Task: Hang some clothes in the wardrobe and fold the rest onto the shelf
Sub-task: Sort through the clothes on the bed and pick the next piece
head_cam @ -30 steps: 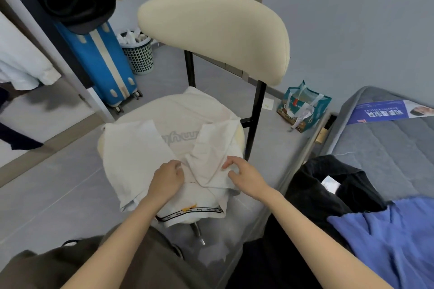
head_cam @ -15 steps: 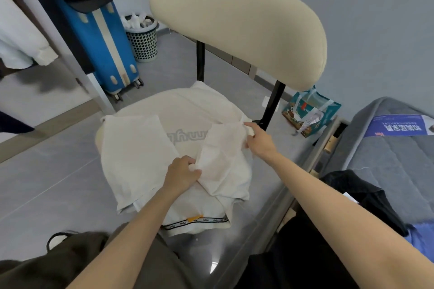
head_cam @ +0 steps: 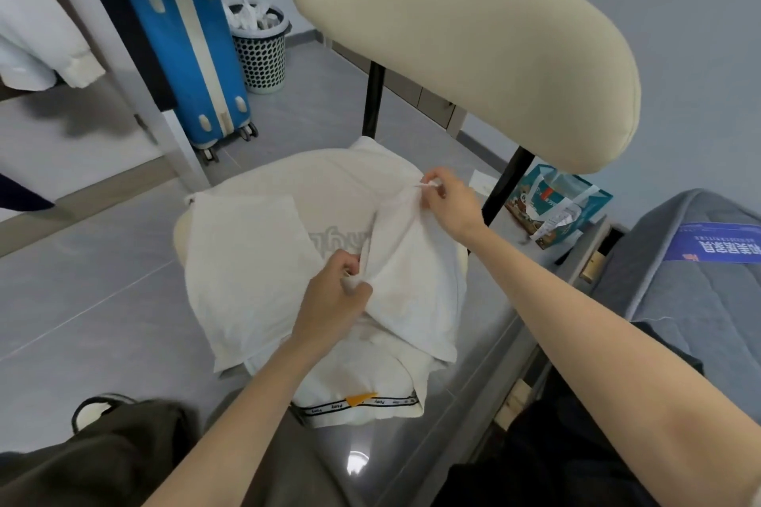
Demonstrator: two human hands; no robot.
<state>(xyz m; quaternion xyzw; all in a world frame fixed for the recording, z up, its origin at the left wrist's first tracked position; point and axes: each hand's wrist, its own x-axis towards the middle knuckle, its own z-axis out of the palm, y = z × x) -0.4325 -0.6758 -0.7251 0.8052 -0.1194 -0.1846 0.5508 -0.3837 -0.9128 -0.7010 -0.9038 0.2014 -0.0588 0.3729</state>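
A white T-shirt (head_cam: 247, 268) with grey lettering lies spread over the seat of a cream chair (head_cam: 465, 49), its left side folded inward. My left hand (head_cam: 333, 292) pinches the near edge of the right-hand fold at the shirt's middle. My right hand (head_cam: 449, 198) pinches the far end of that same fold near the chair's back post. The fold stretches between both hands. The hem with a black printed band and an orange tag (head_cam: 360, 399) hangs over the seat's front edge.
A blue suitcase (head_cam: 193, 66) and a mesh waste basket (head_cam: 259, 49) stand behind the chair on the left. White clothes (head_cam: 45, 49) hang in the open wardrobe at far left. A teal bag (head_cam: 556, 210) lies on the floor; a grey bed (head_cam: 692, 284) is to the right.
My right hand moved away from me along the right fold to its far end. My left hand shifted right and took a pinch on the fold's near edge. The view moved closer.
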